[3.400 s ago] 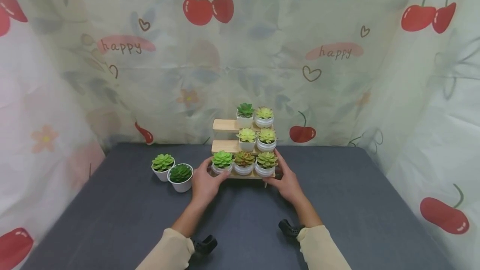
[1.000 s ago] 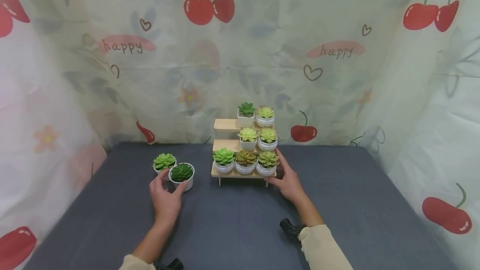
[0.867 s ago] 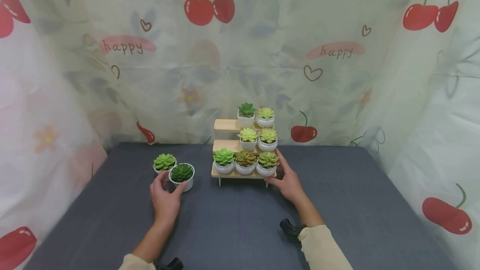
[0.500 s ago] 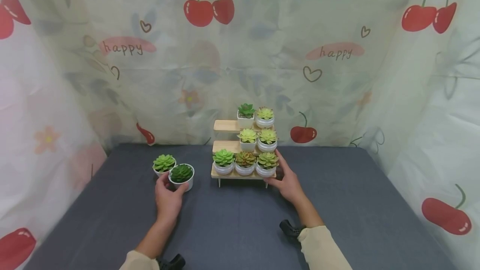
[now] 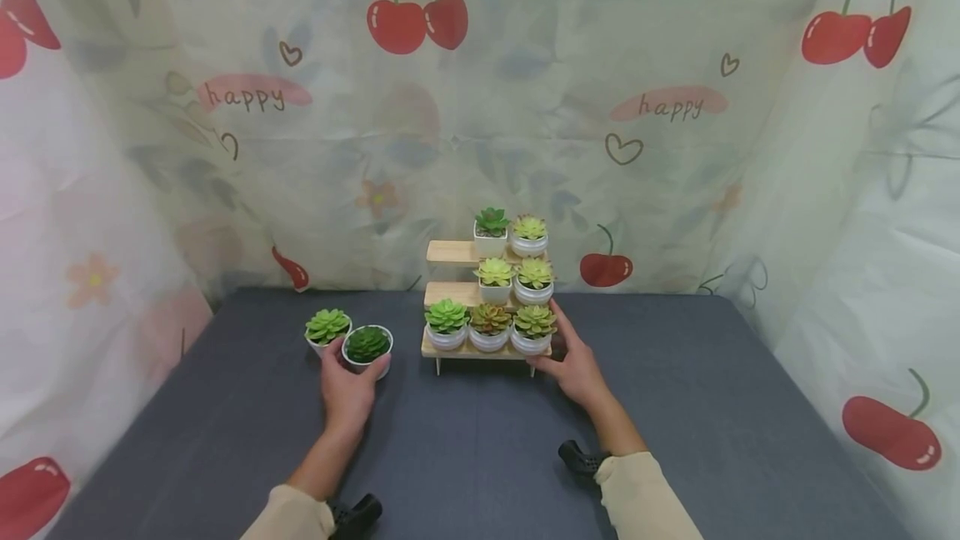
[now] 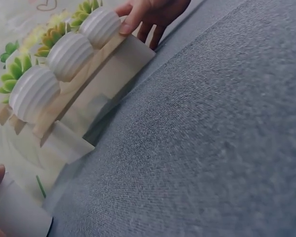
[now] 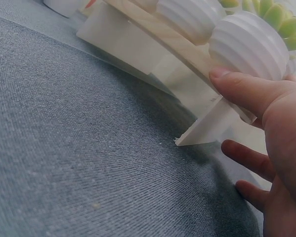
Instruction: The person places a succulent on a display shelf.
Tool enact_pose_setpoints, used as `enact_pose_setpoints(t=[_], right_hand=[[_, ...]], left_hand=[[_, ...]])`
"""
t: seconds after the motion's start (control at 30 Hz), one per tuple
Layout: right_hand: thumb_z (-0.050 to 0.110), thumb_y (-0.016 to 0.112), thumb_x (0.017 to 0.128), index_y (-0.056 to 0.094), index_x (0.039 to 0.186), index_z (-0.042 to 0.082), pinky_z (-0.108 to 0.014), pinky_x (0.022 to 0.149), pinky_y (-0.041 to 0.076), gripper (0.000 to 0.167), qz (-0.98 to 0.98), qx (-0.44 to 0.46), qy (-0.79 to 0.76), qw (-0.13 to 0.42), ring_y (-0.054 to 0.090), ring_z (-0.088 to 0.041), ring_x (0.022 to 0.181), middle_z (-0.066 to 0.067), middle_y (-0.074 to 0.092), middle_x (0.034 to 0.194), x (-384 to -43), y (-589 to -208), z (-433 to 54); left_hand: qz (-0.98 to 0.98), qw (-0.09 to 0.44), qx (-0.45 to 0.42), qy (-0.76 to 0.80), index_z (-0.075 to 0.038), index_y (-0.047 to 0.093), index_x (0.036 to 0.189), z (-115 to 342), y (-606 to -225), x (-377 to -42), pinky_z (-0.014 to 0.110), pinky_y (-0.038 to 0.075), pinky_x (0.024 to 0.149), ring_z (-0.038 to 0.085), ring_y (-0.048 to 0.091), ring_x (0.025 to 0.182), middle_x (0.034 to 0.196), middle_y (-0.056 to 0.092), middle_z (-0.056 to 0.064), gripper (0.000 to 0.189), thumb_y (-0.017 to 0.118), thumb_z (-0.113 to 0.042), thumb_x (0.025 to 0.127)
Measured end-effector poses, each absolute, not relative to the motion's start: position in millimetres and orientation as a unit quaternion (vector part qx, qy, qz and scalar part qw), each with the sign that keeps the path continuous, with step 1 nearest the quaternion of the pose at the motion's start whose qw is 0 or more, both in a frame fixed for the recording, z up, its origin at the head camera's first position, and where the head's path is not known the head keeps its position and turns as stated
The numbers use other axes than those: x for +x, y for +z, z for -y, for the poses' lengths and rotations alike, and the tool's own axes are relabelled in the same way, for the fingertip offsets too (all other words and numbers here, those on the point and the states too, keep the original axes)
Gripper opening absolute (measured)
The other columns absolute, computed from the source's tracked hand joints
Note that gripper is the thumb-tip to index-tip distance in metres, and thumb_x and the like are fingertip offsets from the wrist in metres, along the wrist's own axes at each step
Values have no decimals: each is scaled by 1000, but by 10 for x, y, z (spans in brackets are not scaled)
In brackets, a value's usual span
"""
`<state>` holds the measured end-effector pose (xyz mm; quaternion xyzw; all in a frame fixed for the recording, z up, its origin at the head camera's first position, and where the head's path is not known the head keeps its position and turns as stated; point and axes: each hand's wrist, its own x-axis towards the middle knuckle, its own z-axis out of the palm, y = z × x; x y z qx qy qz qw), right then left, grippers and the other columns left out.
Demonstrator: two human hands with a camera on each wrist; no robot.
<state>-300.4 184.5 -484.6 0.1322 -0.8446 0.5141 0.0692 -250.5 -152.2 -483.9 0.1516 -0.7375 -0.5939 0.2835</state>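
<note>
In the head view, my left hand [image 5: 348, 388] grips a small white pot with a dark green succulent [image 5: 367, 345], thumb at its right side. Whether the pot is clear of the cloth I cannot tell. Just behind it sits another white pot with a bright green succulent [image 5: 327, 327]. My right hand [image 5: 576, 367] holds the right end of a three-tier wooden stand [image 5: 450, 293]; the right wrist view shows the thumb [image 7: 236, 89] on the bottom board's edge near a ribbed white pot [image 7: 249, 47]. Several potted succulents fill the bottom tier and the right side of the upper two.
Bare wood shows at the left of the top tier [image 5: 450, 252] and the middle tier. The stand rests on white legs [image 6: 68, 143] on a dark grey cloth-covered table [image 5: 480, 457]. A printed curtain [image 5: 480, 107] closes off the back and sides.
My left hand left the stand's left end and reached the pots at left. It now grips the dark green succulent's pot, which has shifted slightly right. My right hand has stayed on the stand.
</note>
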Motion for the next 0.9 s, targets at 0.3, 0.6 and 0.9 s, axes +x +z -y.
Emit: enact_pose_setpoints(t=[0.3,0.6,0.9], right_hand=[[22,82,80,17,155,40,-49,82,51,101,844,132,515,70,59,-29,113,-12,51,139,-3009,-4860,-1842],[21,83,80,17,154,43,-50,84,50,101,844,136,514,74,59,-30,112,-12,52,139,-3011,-4867,-1836],[20,82,80,18,154,43,-49,83,50,101,841,137,518,78,59,-29,112,-12,52,138,-3004,-4862,-1840]], left_hand=[[752,259,155,-586,1,37,141,1489,-4850,-2573,45,32,106,35,45,125,135,49,25,82,84,-11,74],[734,235,143,-620,2,34,142,1449,-4858,-2669,43,32,107,33,42,130,140,46,24,83,83,-9,75],[705,230,130,-658,0,35,143,1381,-4639,-2795,40,38,101,28,43,127,141,46,20,82,83,-11,77]])
